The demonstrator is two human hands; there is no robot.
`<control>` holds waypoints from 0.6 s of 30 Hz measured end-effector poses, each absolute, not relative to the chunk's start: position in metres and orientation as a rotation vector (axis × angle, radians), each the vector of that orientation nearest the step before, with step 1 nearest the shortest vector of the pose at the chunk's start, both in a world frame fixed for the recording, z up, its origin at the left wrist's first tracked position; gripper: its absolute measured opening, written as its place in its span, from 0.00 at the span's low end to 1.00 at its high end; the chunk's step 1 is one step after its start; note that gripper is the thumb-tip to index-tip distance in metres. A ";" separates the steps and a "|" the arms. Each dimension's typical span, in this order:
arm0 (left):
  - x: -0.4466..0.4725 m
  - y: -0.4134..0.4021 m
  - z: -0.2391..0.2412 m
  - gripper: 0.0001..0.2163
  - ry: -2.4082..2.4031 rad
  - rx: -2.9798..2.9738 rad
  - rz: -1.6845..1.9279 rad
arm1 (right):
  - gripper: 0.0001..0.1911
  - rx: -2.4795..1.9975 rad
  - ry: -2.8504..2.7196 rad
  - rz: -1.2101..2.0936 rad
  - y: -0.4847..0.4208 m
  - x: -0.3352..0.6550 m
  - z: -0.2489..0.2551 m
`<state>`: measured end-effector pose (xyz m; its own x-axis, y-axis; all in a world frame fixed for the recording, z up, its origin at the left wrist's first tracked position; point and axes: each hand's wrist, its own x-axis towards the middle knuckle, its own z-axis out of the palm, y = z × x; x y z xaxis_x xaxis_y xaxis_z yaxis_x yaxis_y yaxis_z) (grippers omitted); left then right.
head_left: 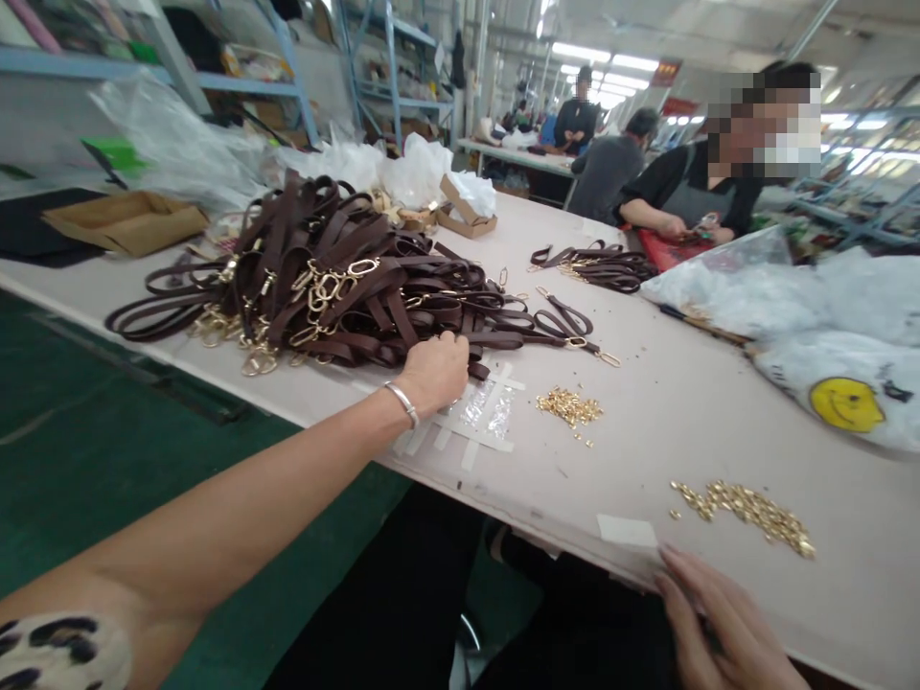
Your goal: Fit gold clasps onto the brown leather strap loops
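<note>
My left hand is at the front right of a big heap of dark brown leather straps, fingers curled. What lies in its grip is hidden behind the hand. The straps carry gold-coloured metal clasps and oval rings. Just right of this hand, clear plastic is taped flat to the table. At the table's front edge, my right hand has its fingers stretched out and apart, holding nothing visible. Close to it lies a scatter of small gold metal pieces; another small gold pile sits nearer the straps.
A smaller bundle of straps lies farther back. Plastic bags crowd the table's right side. A cardboard tray stands at the back left. Across the table a person handles something small. Tape marks the front edge.
</note>
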<state>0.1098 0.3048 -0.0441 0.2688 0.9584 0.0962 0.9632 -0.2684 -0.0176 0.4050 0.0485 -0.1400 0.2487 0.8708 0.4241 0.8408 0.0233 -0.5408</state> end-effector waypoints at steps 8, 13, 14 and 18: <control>0.099 0.297 -0.043 0.14 -1.999 -2.436 -0.132 | 0.29 -1.766 -1.992 -0.239 0.162 0.378 -0.157; 0.098 0.302 -0.043 0.13 -2.106 -2.436 -0.234 | 0.32 -1.711 -1.932 -0.200 0.170 0.378 -0.164; 0.097 0.303 -0.043 0.13 -2.118 -2.453 -0.265 | 0.32 -1.722 -1.868 -0.199 0.168 0.378 -0.162; 0.087 0.306 -0.040 0.07 -2.158 -2.565 -0.428 | 0.28 -1.755 -1.580 -0.178 0.155 0.376 -0.149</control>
